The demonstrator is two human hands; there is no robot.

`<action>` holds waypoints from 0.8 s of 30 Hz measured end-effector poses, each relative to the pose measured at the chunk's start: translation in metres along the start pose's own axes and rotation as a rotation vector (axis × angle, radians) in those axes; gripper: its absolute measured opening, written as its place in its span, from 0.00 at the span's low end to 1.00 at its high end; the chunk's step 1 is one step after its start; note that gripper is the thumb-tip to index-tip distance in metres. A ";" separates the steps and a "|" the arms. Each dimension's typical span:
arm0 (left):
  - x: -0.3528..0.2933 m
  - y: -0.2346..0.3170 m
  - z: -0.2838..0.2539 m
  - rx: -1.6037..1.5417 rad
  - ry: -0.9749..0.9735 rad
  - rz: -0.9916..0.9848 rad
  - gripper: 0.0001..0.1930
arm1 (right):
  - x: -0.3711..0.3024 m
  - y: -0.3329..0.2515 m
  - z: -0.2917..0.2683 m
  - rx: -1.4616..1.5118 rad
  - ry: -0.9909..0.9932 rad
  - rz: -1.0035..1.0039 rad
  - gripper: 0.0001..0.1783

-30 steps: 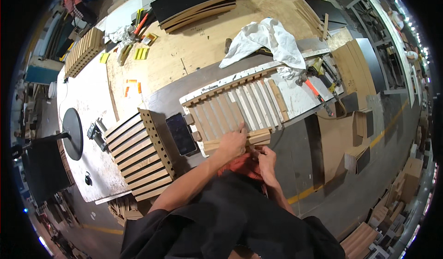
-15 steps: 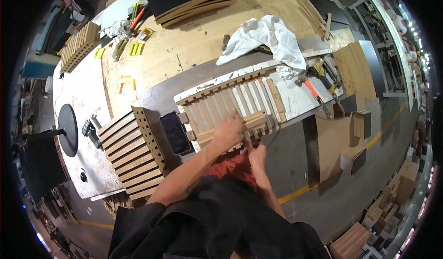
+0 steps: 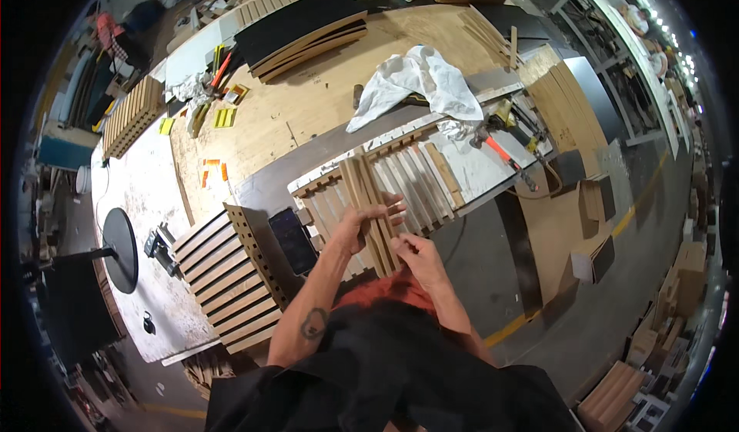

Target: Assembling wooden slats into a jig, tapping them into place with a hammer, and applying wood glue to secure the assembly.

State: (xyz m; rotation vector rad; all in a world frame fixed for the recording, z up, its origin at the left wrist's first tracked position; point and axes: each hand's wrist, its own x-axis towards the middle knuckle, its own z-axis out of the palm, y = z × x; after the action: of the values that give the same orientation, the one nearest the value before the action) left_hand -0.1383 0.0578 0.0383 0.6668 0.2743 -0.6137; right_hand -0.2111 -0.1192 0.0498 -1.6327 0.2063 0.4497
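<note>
A bundle of narrow wooden slats (image 3: 359,180) stands out lengthwise toward me, across a notched rack (image 3: 306,181) on the bench. My left hand (image 3: 356,226) wraps around the bundle's middle, its fingertips showing past the right side. Close to the bundle's near end, my right hand (image 3: 423,261) has its thumb and fingers pinched at the slats' right edge. Beneath the bundle, pale strips (image 3: 416,169) lie side by side in the rack's notches. A red-brown cloth (image 3: 377,292) shows at my waist, just below the slats.
Left of the rack lie a dark phone-like slab (image 3: 293,240) and a slatted wood panel (image 3: 231,278). A white cloth (image 3: 423,86) and a red-handled hammer (image 3: 500,151) rest beyond and right. Black-faced panels (image 3: 300,32) are stacked at the back. Cardboard (image 3: 562,236) stands off the bench's right.
The slats have swung from lying crosswise over the rack to pointing away from me. My left hand now grips their middle; my right hand has come up to their near end.
</note>
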 end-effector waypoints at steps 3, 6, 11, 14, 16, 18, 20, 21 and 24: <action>-0.004 -0.020 -0.012 -0.008 0.070 0.043 0.26 | -0.011 -0.007 0.010 -0.120 0.227 -0.076 0.18; -0.008 -0.032 -0.027 0.020 0.182 0.005 0.28 | -0.014 0.012 0.008 -0.163 0.313 -0.130 0.17; -0.015 -0.034 -0.035 0.309 0.373 0.140 0.17 | -0.004 0.061 -0.008 -0.021 0.387 0.026 0.15; -0.027 -0.020 0.002 0.826 0.424 0.108 0.18 | -0.002 0.087 -0.026 -0.116 0.393 0.066 0.14; -0.023 -0.028 0.007 1.368 0.402 0.068 0.30 | 0.000 0.096 -0.031 -0.206 0.353 0.110 0.13; -0.013 -0.041 0.012 1.456 0.331 0.132 0.28 | 0.002 0.100 -0.034 -0.269 0.312 0.144 0.14; 0.002 -0.063 0.005 1.653 0.222 0.205 0.24 | 0.005 0.095 -0.033 -0.337 0.249 0.175 0.16; 0.007 -0.066 0.011 1.648 0.226 0.200 0.24 | 0.006 0.094 -0.034 -0.307 0.215 0.233 0.17; 0.019 -0.073 0.014 1.811 0.168 0.133 0.21 | 0.013 0.099 -0.036 -0.254 0.196 0.318 0.20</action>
State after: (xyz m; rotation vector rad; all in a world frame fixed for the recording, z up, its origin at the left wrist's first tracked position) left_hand -0.1671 -0.0054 0.0046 2.4537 -0.2779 -0.5572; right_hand -0.2317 -0.1649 -0.0439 -1.9030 0.5818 0.5745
